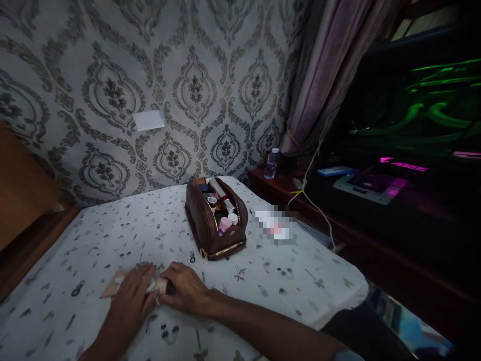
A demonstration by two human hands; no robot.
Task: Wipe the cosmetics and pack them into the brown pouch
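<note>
One pale thing [161,286] sat partly under my left hand [133,288] (couldn't tell its grip), right hand [185,288] pinching it, open brown bag [205,220] off between one and two o'clock.

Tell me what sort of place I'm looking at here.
Probably a bedroom or similar room in a home: the leaf-and-sprig patterned sheet, ornate wallpaper and purplish curtain point that way.

1. Small, rounded object [161,286]: pale beige.
2. Boxy brown leather-look bag [205,220]: gold-coloured zips [227,249].
3. White spread cloth [161,245]: scattered grey-green leaf sprigs.
4. Pale grey wallpaper [173,100]: darker damask medallions.
5. Draped fabric curtain [319,75]: muted purple.
</note>
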